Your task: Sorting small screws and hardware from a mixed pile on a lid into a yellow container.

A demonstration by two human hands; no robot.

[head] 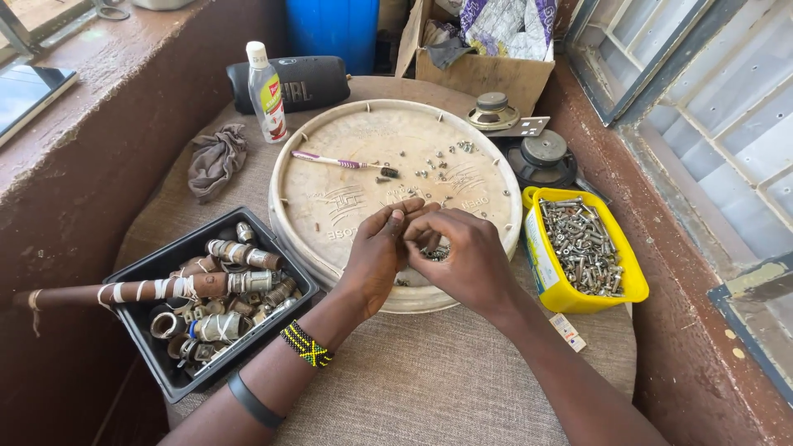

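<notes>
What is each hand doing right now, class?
Left hand: fingers pinched on a small metal piece.
Right hand: fingers curled at the same piece; grip unclear.

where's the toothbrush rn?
Head view: the toothbrush lies on the upper left part of the round lid, above both hands, right of the small bottle.

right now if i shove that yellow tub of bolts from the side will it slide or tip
The yellow tub would probably slide rather than tip: it looks low and wide. It is likely heavy for its size, heaped with metal bolts and nuts. The woven cloth beneath may drag, so a hard shove could spill loose pieces.
</notes>
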